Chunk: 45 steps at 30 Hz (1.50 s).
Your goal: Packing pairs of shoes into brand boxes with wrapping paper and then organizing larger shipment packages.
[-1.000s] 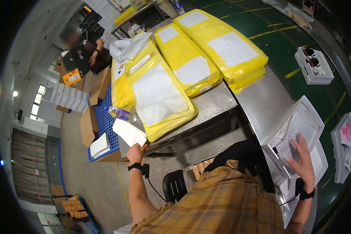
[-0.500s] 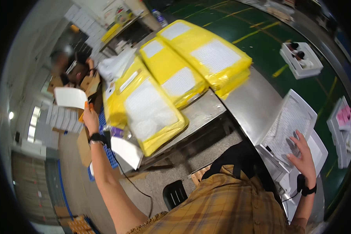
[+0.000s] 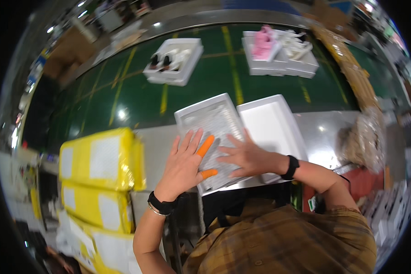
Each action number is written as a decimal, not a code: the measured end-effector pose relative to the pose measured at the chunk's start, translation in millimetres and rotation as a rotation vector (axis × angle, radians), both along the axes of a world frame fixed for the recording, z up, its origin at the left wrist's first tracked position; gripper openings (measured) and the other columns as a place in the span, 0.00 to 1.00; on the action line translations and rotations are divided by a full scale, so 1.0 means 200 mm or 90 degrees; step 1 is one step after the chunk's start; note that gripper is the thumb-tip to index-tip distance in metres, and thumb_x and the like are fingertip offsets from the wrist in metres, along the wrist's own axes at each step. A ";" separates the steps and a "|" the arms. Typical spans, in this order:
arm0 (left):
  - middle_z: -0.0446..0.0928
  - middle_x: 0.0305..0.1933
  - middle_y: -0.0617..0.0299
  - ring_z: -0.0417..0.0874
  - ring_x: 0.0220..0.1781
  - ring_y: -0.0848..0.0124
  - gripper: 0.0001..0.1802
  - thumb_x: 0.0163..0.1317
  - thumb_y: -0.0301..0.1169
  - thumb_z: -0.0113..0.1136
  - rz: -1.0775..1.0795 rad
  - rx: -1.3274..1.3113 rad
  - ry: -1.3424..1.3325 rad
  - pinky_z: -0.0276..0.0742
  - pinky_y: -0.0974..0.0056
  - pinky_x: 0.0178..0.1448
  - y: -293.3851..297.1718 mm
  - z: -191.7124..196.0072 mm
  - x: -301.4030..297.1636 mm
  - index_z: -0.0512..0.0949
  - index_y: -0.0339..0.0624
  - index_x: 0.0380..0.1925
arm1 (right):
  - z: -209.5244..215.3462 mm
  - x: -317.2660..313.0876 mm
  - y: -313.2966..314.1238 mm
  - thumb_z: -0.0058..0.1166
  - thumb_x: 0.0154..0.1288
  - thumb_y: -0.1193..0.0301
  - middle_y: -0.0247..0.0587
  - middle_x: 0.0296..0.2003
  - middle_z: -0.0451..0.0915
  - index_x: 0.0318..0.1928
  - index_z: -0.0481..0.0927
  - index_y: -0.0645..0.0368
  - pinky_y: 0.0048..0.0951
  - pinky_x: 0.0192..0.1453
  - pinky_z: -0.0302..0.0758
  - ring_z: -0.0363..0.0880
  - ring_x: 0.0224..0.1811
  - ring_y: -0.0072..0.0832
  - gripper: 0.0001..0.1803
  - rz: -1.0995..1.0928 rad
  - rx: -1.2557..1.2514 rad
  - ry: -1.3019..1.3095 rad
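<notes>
L hand (image 3: 180, 168), card gone, is now joining R hand (image 3: 250, 157) over the paper (image 3: 220, 119) in the near box (image 3: 201, 104), left of the tray (image 3: 271, 127), both splaying wide, gripping nothing, so both are avail. for the paper.

Medium indoor light on my work, fairly even. Small white lamps (image 3: 50, 29) flare top left. Round glare spot on the flat dark-green belt with yellow lines (image 3: 214, 77); glints on the grey steel tabletop (image 3: 322, 153) and the glossy yellow plastic-wrapped package (image 3: 102, 160). White rectangular open box (image 3: 269, 125) reads very pale, little detail. Soft shadow by my right hand (image 3: 249, 157) on the crumpled greyish-white paper (image 3: 217, 121). My brown plaid shirt (image 3: 283, 237) dim. Clear-plastic-wrapped brown bundle (image 3: 363, 141) smeared. Fisheye bends edges; corners black.
</notes>
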<state>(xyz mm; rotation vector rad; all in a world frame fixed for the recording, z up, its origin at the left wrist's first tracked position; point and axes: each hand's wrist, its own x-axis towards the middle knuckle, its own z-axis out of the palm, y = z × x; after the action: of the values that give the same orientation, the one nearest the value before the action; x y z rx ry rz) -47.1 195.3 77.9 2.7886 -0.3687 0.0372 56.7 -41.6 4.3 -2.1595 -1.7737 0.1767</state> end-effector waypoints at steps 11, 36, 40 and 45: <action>0.62 0.73 0.40 0.61 0.73 0.37 0.46 0.50 0.55 0.71 0.023 0.161 0.105 0.47 0.41 0.78 0.01 -0.02 0.15 0.70 0.42 0.66 | -0.13 -0.12 -0.25 0.58 0.56 0.75 0.59 0.48 0.78 0.58 0.71 0.64 0.43 0.58 0.74 0.76 0.52 0.54 0.27 -0.339 0.104 0.520; 0.72 0.63 0.51 0.75 0.61 0.64 0.40 0.59 0.28 0.69 0.363 -0.127 -0.097 0.72 0.62 0.64 0.12 -0.27 -0.24 0.61 0.30 0.69 | -0.07 0.01 0.26 0.40 0.79 0.61 0.53 0.74 0.56 0.75 0.46 0.69 0.34 0.77 0.52 0.54 0.76 0.36 0.35 -0.296 0.392 0.691; 0.71 0.65 0.54 0.74 0.61 0.66 0.31 0.68 0.27 0.59 0.467 -0.840 0.028 0.70 0.64 0.65 0.08 -0.44 -0.22 0.63 0.35 0.69 | -0.18 0.10 0.38 0.41 0.79 0.60 0.55 0.72 0.58 0.74 0.48 0.71 0.32 0.76 0.54 0.57 0.74 0.34 0.36 -0.399 0.347 0.747; 0.70 0.66 0.54 0.74 0.64 0.63 0.31 0.70 0.36 0.56 0.448 -1.193 0.180 0.72 0.57 0.67 -0.04 -0.48 -0.22 0.60 0.39 0.70 | -0.49 0.02 0.18 0.50 0.76 0.58 0.42 0.55 0.76 0.64 0.64 0.65 0.31 0.55 0.76 0.76 0.54 0.25 0.28 -0.402 0.366 0.903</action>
<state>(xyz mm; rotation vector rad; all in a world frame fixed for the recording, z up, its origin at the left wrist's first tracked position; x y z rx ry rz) -91.3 187.6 -18.9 0.9025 0.5225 0.0861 60.5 -5.0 -92.8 -1.3416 -0.2603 0.6946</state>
